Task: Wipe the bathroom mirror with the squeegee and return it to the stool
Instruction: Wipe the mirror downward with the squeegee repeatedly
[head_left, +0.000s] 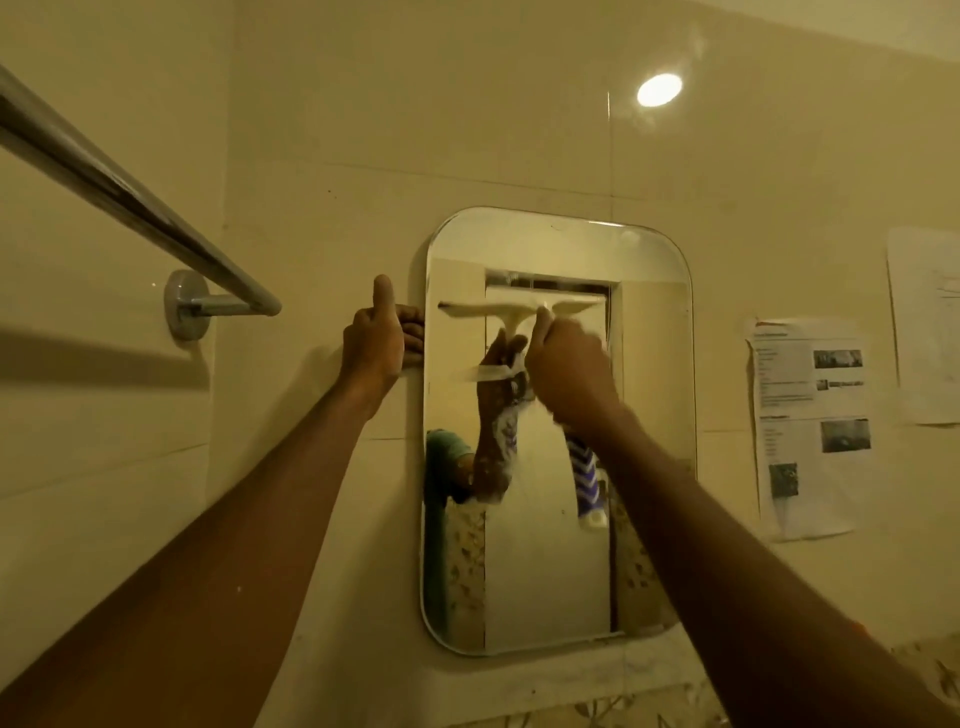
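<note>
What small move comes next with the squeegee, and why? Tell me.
Probably pull the squeegee straight down the mirror. The right hand holds it with its blade level high on the glass, the left hand steadies the mirror's edge, and most glass lies below.

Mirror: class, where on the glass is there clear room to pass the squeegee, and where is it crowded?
Clear: the mirror top strip above the squeegee, and the lower glass beneath the right hand. Crowded: the left edge, gripped by the left hand.
</note>
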